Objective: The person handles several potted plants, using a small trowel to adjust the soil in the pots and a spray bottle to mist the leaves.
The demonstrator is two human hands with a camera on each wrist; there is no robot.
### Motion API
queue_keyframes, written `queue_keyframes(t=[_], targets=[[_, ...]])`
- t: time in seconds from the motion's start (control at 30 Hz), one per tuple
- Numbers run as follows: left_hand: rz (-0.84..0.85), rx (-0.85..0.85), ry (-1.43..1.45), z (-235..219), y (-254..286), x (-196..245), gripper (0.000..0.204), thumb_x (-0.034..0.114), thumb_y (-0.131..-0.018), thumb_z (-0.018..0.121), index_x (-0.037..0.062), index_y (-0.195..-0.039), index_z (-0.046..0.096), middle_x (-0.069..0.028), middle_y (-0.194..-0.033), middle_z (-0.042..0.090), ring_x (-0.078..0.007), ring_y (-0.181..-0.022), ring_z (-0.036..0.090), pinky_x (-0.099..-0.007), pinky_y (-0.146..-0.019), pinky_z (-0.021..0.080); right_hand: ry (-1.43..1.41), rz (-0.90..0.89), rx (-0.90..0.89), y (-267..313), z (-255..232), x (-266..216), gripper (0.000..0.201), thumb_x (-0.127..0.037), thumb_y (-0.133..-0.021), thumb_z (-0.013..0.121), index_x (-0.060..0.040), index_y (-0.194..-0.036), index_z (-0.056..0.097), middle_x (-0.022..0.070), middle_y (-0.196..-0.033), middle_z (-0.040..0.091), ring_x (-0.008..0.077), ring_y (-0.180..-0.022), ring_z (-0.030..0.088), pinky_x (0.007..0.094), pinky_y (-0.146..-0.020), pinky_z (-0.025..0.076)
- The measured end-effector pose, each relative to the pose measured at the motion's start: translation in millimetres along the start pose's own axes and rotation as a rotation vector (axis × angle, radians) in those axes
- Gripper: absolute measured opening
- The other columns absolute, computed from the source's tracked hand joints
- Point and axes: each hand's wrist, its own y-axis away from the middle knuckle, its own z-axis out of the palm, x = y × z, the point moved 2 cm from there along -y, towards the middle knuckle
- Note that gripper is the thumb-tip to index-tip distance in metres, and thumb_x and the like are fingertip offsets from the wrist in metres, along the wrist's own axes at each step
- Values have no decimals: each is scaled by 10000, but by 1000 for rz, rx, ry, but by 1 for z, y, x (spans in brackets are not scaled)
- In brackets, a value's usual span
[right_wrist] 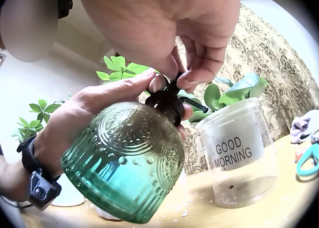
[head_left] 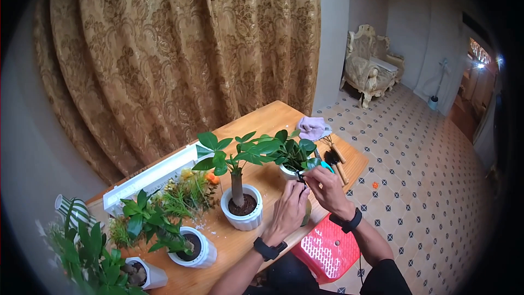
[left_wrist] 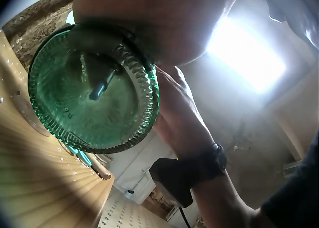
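A green ribbed glass bottle (right_wrist: 127,161) with a dark pump top (right_wrist: 167,101) is tilted above the table. My left hand (head_left: 287,213) (right_wrist: 99,101) grips it around the neck. The thumb and fingers of my right hand (head_left: 329,191) (right_wrist: 169,29) pinch the small dark part at the very top, and its short nozzle points sideways. Through the bottle's base (left_wrist: 94,93) in the left wrist view a dark tube shows inside. Just beyond the hands is a clear pot (right_wrist: 241,180) lettered GOOD MORNING, with a leafy plant (head_left: 292,153) in it.
Potted plants in white pots (head_left: 242,219) stand left of the hands, with orange and yellow flowers (head_left: 204,177) and a white planter box (head_left: 153,177) behind. Small tools (head_left: 333,158) and a purple cloth (head_left: 312,128) lie right. A red stool (head_left: 329,248) stands below the table edge.
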Motion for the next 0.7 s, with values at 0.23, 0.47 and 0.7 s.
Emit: queue_keyframes(t=[0.23,0.47,0.7], targets=[[-32,-12,-16,-8,-2,11,154,119,-1040,554,-10,-1122,571,-202,-1097,554,-435,-942,608,-479,-777,489,22,-83,0,-17,-7,5,114,19,-924,656,0,-1036,652,177,-903,628,359,-787,651,415,-670,505],[-24,-11,-59,-12,-6,9,174,160,-1044,555,8,-1126,561,-198,-1110,556,-454,-934,613,-515,-734,486,64,-113,75,-16,2,-10,106,18,-912,682,6,-1016,664,155,-843,608,335,-725,618,416,-624,473],[-31,40,-19,-14,9,13,148,130,-1038,553,7,-1120,552,-194,-1085,537,-445,-926,604,-519,-736,483,-10,-16,-42,-12,2,-14,93,30,-903,704,11,-987,670,131,-823,603,264,-696,610,364,-595,466]])
